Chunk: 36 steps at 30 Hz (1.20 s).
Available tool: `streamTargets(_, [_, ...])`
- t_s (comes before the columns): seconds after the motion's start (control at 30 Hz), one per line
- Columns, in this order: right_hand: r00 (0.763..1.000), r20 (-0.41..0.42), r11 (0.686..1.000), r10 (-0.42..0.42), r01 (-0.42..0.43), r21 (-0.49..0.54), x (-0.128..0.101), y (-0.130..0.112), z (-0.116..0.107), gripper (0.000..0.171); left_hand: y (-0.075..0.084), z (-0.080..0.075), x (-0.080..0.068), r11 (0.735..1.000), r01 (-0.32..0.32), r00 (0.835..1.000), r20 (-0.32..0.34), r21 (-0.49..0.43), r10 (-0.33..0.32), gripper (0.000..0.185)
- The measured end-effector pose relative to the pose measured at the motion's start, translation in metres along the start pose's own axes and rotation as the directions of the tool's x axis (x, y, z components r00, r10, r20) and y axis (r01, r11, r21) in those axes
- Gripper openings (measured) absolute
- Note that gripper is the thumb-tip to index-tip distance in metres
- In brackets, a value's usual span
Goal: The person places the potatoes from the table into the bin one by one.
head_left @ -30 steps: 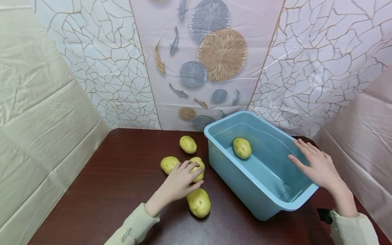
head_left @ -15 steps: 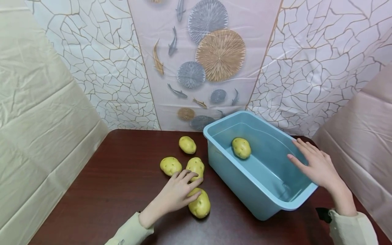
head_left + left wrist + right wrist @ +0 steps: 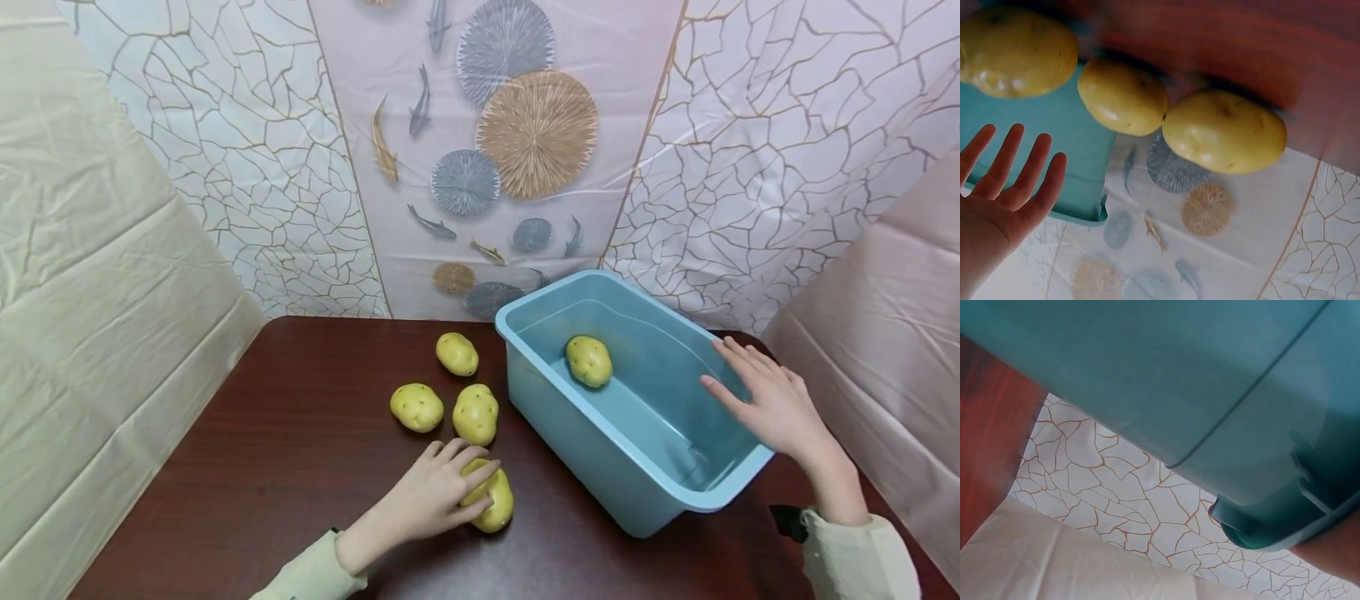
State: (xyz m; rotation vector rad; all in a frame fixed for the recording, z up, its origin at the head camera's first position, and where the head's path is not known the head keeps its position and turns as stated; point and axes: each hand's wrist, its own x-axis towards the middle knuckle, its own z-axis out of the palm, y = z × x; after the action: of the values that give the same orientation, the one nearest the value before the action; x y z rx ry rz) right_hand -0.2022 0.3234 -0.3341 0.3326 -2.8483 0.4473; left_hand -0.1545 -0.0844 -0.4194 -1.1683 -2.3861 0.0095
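My left hand (image 3: 442,492) is over the nearest potato (image 3: 498,505), its spread fingers overlapping it in the head view. Seen from the left wrist, the fingers (image 3: 1035,165) are nearly straight, with gaps between them. Three more yellow potatoes lie just beyond: one close ahead (image 3: 476,417), one to the left (image 3: 416,408) and one farther back (image 3: 457,354). On the right stands a blue plastic tub (image 3: 570,433) with a single potato (image 3: 588,361) on its floor. My right hand (image 3: 776,408) rests at the tub's right rim, fingers extended; the tub wall mostly hides it in the right wrist view.
Everything stands on a dark red-brown table (image 3: 285,467). A patterned cloth (image 3: 495,150) hangs behind it, close to the tub's far end. Pale cloth walls (image 3: 97,317) rise at both sides.
My left hand has withdrawn from the middle potato and moved nearer, down to the front potato. The potatoes stay where they were. My right hand keeps its place at the tub rim.
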Motion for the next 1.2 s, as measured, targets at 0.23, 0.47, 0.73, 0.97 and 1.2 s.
streamTargets(0.23, [1.0, 0.011, 1.0, 0.014, -0.014, -0.002, 0.001, -0.001, -0.001, 0.066, 0.006, 0.008, -0.005, 0.999, -0.015, 1.0, 0.01, -0.028, 0.015, 0.044])
streamTargets(0.47, [1.0, -0.004, 1.0, 0.003, -0.003, 0.004, 0.0, -0.001, 0.0, 0.065, 0.011, 0.015, -0.009, 0.998, -0.023, 0.999, 0.036, -0.051, 0.024, 0.045])
streamTargets(0.73, [1.0, -0.001, 1.0, 0.005, -0.005, -0.004, 0.0, -0.001, 0.0, 0.065, 0.012, 0.021, -0.01, 0.997, -0.024, 0.996, 0.079, -0.078, 0.03, 0.047])
streamTargets(0.97, [1.0, 0.009, 1.0, 0.009, -0.009, -0.002, 0.0, 0.0, 0.001, 0.066, 0.014, 0.025, -0.007, 0.996, -0.028, 0.995, 0.093, -0.088, 0.036, 0.051])
streamTargets(1.2, [1.0, 0.007, 1.0, 0.018, -0.018, -0.004, 0.001, -0.001, 0.0, 0.066, 0.015, 0.03, -0.006, 0.995, -0.027, 0.994, 0.1, -0.095, 0.037, 0.052])
